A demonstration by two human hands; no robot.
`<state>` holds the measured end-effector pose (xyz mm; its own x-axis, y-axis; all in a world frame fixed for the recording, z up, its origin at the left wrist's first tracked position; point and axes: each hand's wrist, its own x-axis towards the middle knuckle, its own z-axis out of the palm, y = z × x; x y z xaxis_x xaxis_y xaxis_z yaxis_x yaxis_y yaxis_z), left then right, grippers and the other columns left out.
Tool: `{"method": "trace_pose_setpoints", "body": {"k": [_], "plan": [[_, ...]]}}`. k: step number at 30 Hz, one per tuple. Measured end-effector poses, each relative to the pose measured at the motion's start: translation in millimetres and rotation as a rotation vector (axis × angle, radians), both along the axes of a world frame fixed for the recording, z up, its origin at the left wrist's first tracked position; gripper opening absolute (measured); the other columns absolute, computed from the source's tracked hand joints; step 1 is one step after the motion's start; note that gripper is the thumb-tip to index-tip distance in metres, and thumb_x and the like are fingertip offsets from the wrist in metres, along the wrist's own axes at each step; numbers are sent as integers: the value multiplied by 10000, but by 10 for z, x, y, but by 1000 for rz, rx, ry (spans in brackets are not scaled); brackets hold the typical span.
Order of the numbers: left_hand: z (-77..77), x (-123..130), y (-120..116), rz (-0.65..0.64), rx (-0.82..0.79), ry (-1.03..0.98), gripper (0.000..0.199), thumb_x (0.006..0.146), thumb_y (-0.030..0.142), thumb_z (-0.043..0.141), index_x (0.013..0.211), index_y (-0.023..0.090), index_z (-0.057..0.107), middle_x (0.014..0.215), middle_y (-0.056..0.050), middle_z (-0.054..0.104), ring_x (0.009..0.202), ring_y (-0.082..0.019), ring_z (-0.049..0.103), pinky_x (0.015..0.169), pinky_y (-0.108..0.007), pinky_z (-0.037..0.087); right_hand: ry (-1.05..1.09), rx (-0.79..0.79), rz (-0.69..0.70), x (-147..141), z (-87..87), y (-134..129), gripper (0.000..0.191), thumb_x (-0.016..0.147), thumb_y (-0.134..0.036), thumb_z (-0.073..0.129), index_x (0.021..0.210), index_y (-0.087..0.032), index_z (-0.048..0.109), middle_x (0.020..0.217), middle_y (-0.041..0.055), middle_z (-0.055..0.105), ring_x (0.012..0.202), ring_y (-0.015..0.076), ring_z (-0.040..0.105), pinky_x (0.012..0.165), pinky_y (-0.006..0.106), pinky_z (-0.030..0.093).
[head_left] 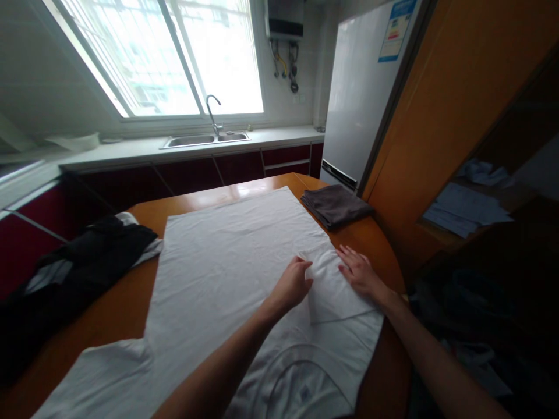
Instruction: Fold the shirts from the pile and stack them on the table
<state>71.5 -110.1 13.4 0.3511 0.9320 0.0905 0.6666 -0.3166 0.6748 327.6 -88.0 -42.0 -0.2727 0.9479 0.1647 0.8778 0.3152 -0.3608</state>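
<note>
A white T-shirt (218, 262) lies spread flat on a round wooden table (122, 308), collar toward me. Its right sleeve (332, 291) is folded inward onto the body. My left hand (292, 284) pinches the folded sleeve's left edge with curled fingers. My right hand (360, 272) rests flat on the sleeve's right edge, fingers spread. The other sleeve (105, 372) lies stretched out at the near left.
A folded dark grey cloth (335, 205) sits at the table's far right. A heap of black and white clothes (74, 262) lies on the left. Beyond are a counter with a sink (205, 139), a fridge (367, 99) and a wooden cabinet (458, 134) on the right.
</note>
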Motion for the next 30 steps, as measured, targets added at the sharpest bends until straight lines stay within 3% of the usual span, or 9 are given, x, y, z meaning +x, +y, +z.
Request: {"method": "trace_pose_setpoints", "body": {"k": [4, 8, 12, 15, 19, 21, 23, 26, 30], "plan": [[-35, -17, -15, -22, 18, 46, 445, 781, 71, 665, 1217, 154, 685, 1170, -128, 646, 1007, -239, 674, 935, -350, 552, -6, 12, 1, -53, 76, 135, 540, 1025, -380, 315, 1526, -210, 422, 1594, 109, 372, 1480, 253, 325, 1178, 499, 290], [0, 11, -21, -20, 25, 73, 323, 770, 53, 647, 1069, 153, 714, 1123, -120, 645, 985, -226, 665, 944, -345, 541, -68, -28, 98, -176, 142, 281, 563, 1036, -421, 294, 1573, -252, 315, 1635, 76, 284, 1522, 245, 214, 1202, 551, 210], [54, 19, -44, -30, 41, 85, 245, 751, 25, 640, 950, 152, 707, 1098, -116, 636, 971, -208, 659, 959, -312, 526, -132, -81, 150, -266, 103, 316, 619, 1038, -503, 254, 1598, -241, 225, 1650, 86, 225, 1534, 253, 157, 1207, 603, 128], [68, 1, -70, -41, 16, 145, 222, 758, 38, 645, 937, 160, 695, 1084, -109, 630, 977, -211, 663, 960, -306, 522, -114, -77, 156, -232, 82, 324, 633, 1034, -527, 247, 1598, -242, 223, 1649, 90, 224, 1530, 263, 171, 1202, 614, 143], [53, 20, -72, 45, 85, 304, 263, 867, 165, 611, 1124, 179, 670, 1209, -137, 591, 1011, -245, 659, 954, -366, 520, 53, 32, 8, -63, 186, 386, 600, 1043, -468, 214, 1584, -220, 288, 1633, 107, 273, 1517, 272, 226, 1193, 599, 208], [17, 53, -41, 79, 208, 318, 343, 930, 187, 533, 1263, 196, 616, 1343, -143, 550, 1159, -264, 606, 1015, -393, 485, 137, 107, -82, 11, 257, 400, 581, 1043, -417, 210, 1575, -207, 316, 1618, 115, 315, 1510, 271, 251, 1192, 587, 227], [-58, 83, 3, 24, 302, 302, 414, 975, 193, 461, 1381, 217, 538, 1481, -121, 483, 1341, -267, 485, 1116, -426, 405, 166, 146, -113, 24, 294, 360, 570, 1038, -374, 220, 1574, -210, 323, 1611, 112, 334, 1503, 266, 270, 1192, 573, 240], [-221, 87, 56, -100, 301, 334, 478, 1012, 299, 438, 1485, 227, 435, 1600, -96, 367, 1494, -279, 284, 1210, -508, 253, 82, 119, -30, -80, 244, 180, 570, 1033, -356, 240, 1585, -220, 292, 1628, 90, 295, 1511, 249, 249, 1208, 549, 217], [-382, 51, 69, -129, 243, 402, 579, 1014, 448, 429, 1536, 207, 368, 1638, -119, 279, 1529, -308, 184, 1219, -570, 168, -100, 19, 100, -208, 93, -90, 602, 1032, -435, 299, 1586, -199, 281, 1639, 89, 257, 1523, 252, 206, 1225, 550, 155]]}}
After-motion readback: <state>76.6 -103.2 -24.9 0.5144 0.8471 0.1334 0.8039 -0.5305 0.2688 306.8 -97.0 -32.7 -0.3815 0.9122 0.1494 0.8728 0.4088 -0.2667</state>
